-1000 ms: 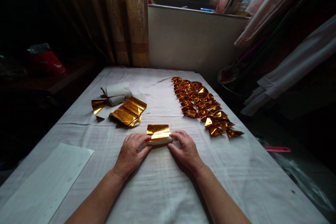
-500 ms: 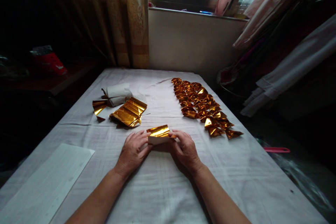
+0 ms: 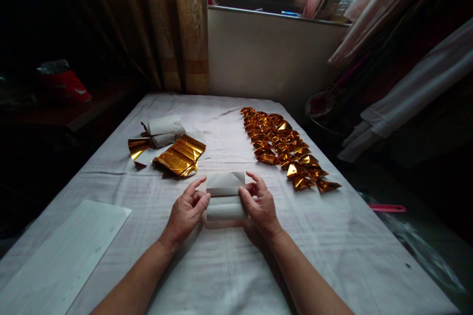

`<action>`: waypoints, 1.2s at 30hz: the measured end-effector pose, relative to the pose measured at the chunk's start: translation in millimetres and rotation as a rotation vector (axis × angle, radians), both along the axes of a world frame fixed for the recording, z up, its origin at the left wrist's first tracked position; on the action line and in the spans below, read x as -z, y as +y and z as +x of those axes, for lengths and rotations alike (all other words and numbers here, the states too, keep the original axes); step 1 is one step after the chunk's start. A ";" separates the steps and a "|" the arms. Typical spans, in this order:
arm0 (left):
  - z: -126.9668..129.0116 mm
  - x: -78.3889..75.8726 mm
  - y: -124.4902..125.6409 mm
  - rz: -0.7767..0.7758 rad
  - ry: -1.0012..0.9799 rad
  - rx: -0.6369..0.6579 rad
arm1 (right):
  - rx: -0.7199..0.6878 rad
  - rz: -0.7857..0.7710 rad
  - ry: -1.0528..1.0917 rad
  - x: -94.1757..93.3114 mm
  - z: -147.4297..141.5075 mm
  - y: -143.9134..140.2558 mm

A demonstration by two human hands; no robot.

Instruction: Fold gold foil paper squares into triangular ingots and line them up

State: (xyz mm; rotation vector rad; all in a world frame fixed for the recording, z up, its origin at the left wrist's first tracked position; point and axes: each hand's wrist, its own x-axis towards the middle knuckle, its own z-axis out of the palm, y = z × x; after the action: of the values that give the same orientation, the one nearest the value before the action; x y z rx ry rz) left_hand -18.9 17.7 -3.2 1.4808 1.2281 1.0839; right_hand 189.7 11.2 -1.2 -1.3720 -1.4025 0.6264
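Between my two hands is a small sheet of foil paper [image 3: 226, 184], its pale back facing me and a crease running across its middle. My left hand [image 3: 189, 209] pinches the left edge between thumb and fingers, with the index finger raised. On the opposite edge, my right hand [image 3: 260, 204] grips with the thumb on the pale face and the index finger lifted. Beyond my left hand lies a stack of gold foil sheets [image 3: 180, 155]. Rows of folded gold foil pieces [image 3: 283, 142] cover the area past my right hand.
A grey-white paper bundle [image 3: 164, 129] and a curled gold strip [image 3: 138, 149] lie behind the stack. A flat pale sheet [image 3: 70, 256] rests at the left on the white cloth-covered table [image 3: 229, 280]. Clothes hang at the right, beside a pink handle [image 3: 387, 208].
The foil paper has turned from its gold side to its pale back and now shows more of its surface. Both hands have shifted their grip to its side edges.
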 end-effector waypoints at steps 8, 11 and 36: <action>-9.1 -8.3 0.1 0.431 0.497 -0.013 | 0.058 -0.044 -0.342 12.0 8.3 12.9; -6.9 -7.0 -2.5 0.556 0.660 0.220 | 0.065 -0.047 -0.416 14.5 8.0 15.5; -4.1 3.6 -6.5 0.435 0.884 0.321 | -0.275 0.094 -0.818 -2.6 31.3 -6.6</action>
State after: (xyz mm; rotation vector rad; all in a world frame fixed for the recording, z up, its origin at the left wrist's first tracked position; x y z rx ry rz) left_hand -23.0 11.3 -6.8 2.5515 1.2795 0.4724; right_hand 221.0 4.6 1.3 -1.4337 -2.2637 0.1439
